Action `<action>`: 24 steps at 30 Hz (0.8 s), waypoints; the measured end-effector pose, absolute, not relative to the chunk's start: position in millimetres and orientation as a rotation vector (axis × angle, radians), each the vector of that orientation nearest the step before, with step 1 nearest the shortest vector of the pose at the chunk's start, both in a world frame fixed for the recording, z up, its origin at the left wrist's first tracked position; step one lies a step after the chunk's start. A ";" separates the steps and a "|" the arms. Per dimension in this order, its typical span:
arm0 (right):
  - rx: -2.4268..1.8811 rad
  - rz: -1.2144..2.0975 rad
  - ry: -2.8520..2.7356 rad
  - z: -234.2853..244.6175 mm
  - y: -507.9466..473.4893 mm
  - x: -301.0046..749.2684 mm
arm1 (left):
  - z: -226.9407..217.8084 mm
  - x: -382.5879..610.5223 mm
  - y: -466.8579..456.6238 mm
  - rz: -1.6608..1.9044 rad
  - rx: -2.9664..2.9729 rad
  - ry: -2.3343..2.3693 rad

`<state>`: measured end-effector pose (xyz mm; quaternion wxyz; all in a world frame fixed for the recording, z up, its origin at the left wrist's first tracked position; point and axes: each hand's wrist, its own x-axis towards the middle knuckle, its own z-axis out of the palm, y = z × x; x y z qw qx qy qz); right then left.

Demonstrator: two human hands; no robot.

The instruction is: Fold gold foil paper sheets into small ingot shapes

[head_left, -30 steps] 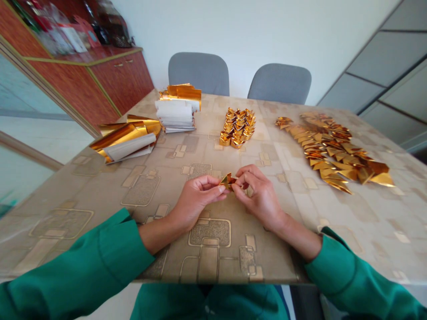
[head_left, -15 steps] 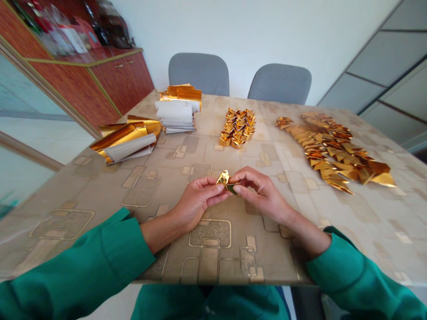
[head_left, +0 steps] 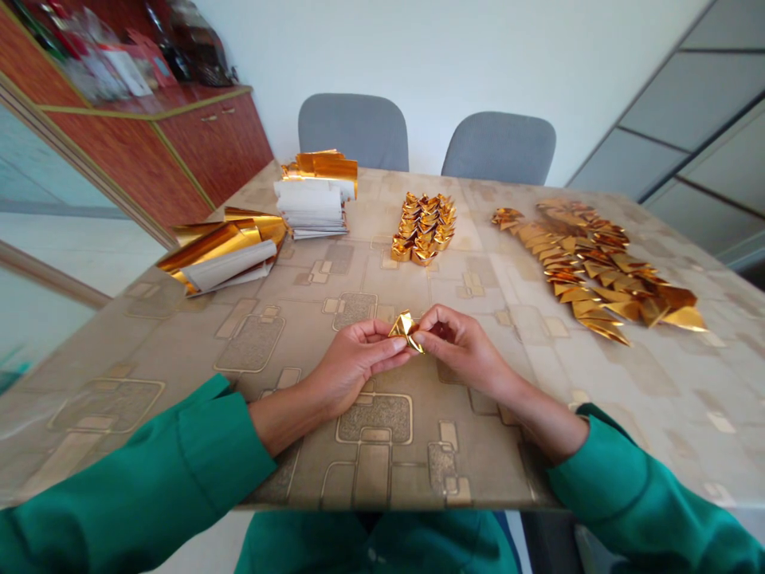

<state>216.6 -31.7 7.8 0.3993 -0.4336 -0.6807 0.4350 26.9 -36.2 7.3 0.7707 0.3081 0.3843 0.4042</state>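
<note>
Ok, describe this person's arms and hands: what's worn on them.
Both arms wear long, loose sleeves in plain green. The left sleeve and the right sleeve end in simple cuffs partway up the forearms. The left hand and right hand are bare: no gloves, rings, watch or bracelets show.

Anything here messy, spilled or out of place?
Nothing spilled or damaged. Only the gold sheets near the left edge of the table lie splayed and curled, unlike the squarer stack behind. The left hand and right hand pinch one folded gold piece.
</note>
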 end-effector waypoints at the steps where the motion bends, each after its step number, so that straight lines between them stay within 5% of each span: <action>1: -1.096 1.108 -1.704 8.4 -32.6 215.9 | 7.7 27.0 -36.2 0.867 0.670 0.830; 15: -1.258 0.840 -1.702 12.1 -45.5 200.9 | 7.5 27.0 -37.0 0.886 0.650 0.837; 24: -1.101 1.081 -1.552 20.0 -36.2 216.8 | 8.3 27.2 -34.0 0.969 0.602 0.800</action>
